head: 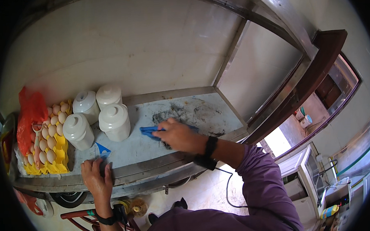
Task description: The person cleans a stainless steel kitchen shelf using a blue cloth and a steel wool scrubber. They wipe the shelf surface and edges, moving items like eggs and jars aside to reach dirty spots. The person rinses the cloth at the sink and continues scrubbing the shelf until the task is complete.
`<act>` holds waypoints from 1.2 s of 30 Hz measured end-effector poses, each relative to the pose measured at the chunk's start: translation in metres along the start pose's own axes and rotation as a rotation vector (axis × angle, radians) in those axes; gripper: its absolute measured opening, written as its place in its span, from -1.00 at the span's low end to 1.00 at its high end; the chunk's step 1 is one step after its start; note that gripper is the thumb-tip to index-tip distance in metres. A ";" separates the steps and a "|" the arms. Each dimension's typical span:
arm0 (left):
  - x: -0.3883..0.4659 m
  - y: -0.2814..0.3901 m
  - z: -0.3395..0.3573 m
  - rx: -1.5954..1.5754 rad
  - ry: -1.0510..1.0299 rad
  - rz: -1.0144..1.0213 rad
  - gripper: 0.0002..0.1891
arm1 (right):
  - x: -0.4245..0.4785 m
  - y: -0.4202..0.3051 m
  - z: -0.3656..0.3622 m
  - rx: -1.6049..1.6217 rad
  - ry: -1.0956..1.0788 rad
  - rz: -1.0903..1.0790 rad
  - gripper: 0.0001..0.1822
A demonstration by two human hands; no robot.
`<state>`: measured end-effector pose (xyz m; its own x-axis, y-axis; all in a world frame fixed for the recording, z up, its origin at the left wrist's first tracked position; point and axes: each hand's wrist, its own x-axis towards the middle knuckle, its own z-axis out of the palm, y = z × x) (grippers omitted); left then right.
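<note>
My right hand (pixel 178 135) presses a blue cloth (pixel 149 131) against the pale surface of the metal-edged counter (pixel 134 153). Dark, grimy stains (pixel 175 112) spread over the counter around and behind that hand. Part of the cloth shows on both sides of my fingers. My left hand (pixel 97 175) rests on the counter's front edge with its fingers apart and nothing in it. Just beyond its fingertips is a blue printed triangle (pixel 103 151) on the surface. Several white lidded jars (pixel 114 123) stand between my left hand and the wall.
A yellow egg tray (pixel 61 152) with several eggs sits at the left, a peeler (pixel 37 143) lying on it. Beside it is a red plastic bag (pixel 31 116). Below the counter are a red-framed chair (pixel 81 214) and a bottle of yellow liquid (pixel 138 207). A metal frame (pixel 230 56) encloses the counter.
</note>
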<state>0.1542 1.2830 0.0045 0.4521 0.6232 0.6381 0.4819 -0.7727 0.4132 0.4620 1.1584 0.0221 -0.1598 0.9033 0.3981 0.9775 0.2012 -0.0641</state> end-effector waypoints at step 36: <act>0.006 0.008 0.003 0.026 -0.035 -0.051 -0.74 | 0.043 0.212 0.018 -0.359 -0.403 0.295 -0.77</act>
<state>0.1630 1.2814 0.0094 0.4519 0.6662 0.5933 0.5242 -0.7364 0.4276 0.6603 1.2466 0.0092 0.1537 0.9877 0.0291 0.9627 -0.1563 0.2207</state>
